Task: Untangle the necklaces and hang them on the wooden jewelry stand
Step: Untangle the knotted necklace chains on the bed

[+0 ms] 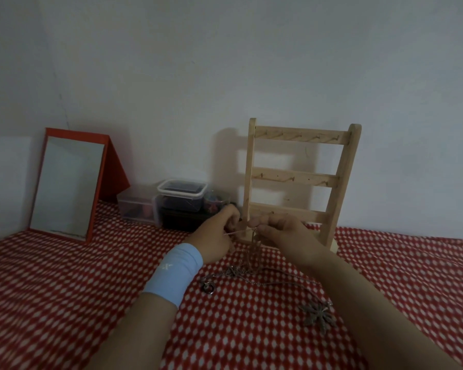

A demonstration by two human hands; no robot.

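Your left hand (pixel 216 237) and right hand (pixel 280 231) each pinch one strand of the necklaces (pixel 252 253), with a short span between your fingertips; the tangle hangs below them. Wooden jewelry stand (pixel 294 178) just behind your fingers. Keep tension light, tease loops apart, never yank.

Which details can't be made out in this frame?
Head view, dim light:
1. How many necklaces are tangled: links too fine.
2. Where left hand and right hand pinch the chain: their fingers cover it.
3. Lowest rail of the wooden jewelry stand: partly behind the hands.
4. Contents of the plastic containers: too dark.
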